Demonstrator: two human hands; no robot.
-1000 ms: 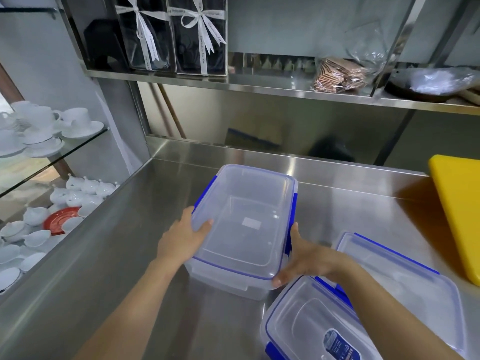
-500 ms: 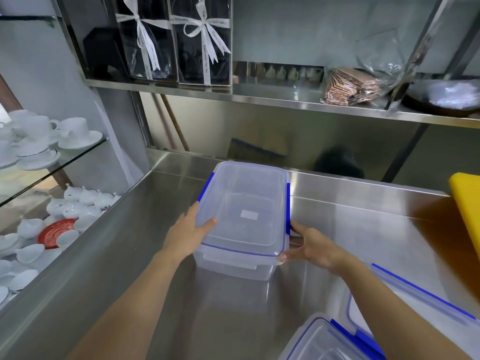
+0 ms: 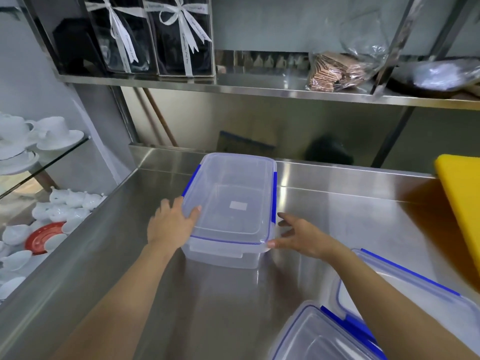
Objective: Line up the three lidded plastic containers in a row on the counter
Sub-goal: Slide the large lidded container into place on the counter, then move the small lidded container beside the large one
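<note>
A clear plastic container with a lid and blue side clips (image 3: pixel 231 203) stands on the steel counter (image 3: pixel 223 307), its far end close to the back wall. My left hand (image 3: pixel 171 227) lies against its left side with the thumb on the lid's rim. My right hand (image 3: pixel 301 235) is beside the near right corner, fingers spread; only the thumb tip touches the lid's corner. Two more lidded containers sit at the lower right: one (image 3: pixel 322 341) at the bottom edge and another (image 3: pixel 405 289) behind it, partly hidden by my right forearm.
A yellow cutting board (image 3: pixel 462 198) leans at the right edge. A steel shelf (image 3: pixel 259 87) overhead holds ribboned black boxes and bagged items. White cups and saucers (image 3: pixel 52 136) fill glass shelves left of the counter.
The container slid away from me toward the back wall and turned square to it. My right hand has loosened from its side and spread its fingers. The view moved forward.
</note>
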